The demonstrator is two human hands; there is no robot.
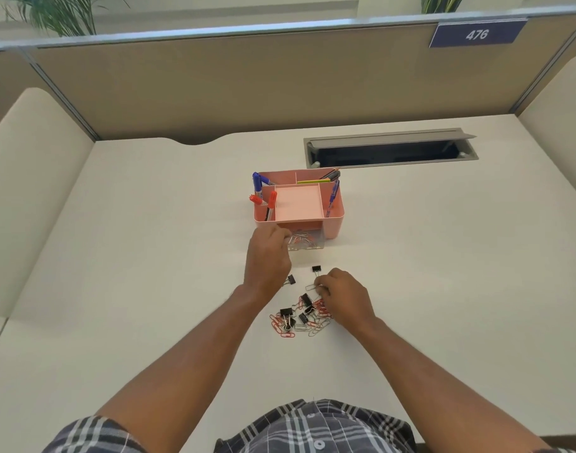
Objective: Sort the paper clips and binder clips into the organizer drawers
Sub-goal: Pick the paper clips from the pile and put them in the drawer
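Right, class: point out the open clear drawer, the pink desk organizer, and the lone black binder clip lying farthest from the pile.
clear drawer [308,244]: head view, on its transparent front part holding paper clips.
pink desk organizer [334,223]: head view, on its right front wall.
black binder clip [316,269]: head view, on its black body.

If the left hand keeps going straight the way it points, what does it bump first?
Probably the clear drawer of paper clips, pulled out of the pink organizer. The left hand looks nearly there, though depth is unclear.
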